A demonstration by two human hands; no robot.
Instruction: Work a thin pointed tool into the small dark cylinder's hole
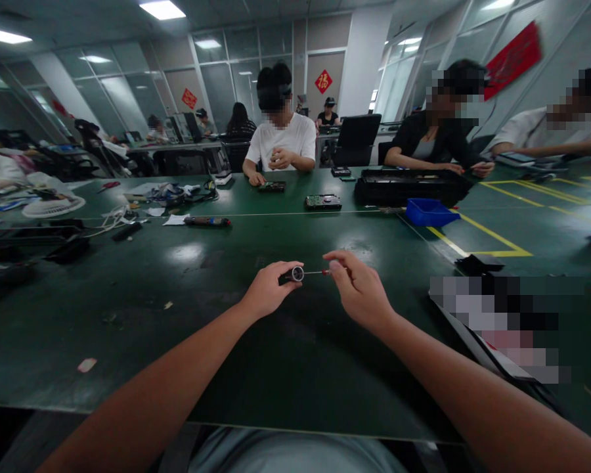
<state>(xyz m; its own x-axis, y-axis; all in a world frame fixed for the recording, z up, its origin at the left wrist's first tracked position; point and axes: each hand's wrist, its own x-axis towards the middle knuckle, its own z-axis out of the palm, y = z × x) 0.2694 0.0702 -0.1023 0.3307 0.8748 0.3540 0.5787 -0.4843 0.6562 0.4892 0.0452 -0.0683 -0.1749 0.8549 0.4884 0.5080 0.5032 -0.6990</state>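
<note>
Between the thumb and fingers of my left hand (268, 288) is a small dark cylindrical part (297, 273) with a pale ring around its end face. My right hand (358, 288) is closed on the red handle of a thin screwdriver (315, 272). Its metal shaft points left and meets the right side of the cylindrical part, or ends very near it. Both hands are above the green table (295, 368), close to its front edge. Fine detail inside the ring is too small to make out.
Across the table a person in a white shirt (283, 141) handles a circuit board (272, 186). A hard drive (323, 202), a long black casing (411, 187) and a blue tray (431, 211) lie ahead. Cables (177, 194) and a dark cylindrical tool (207, 222) are left.
</note>
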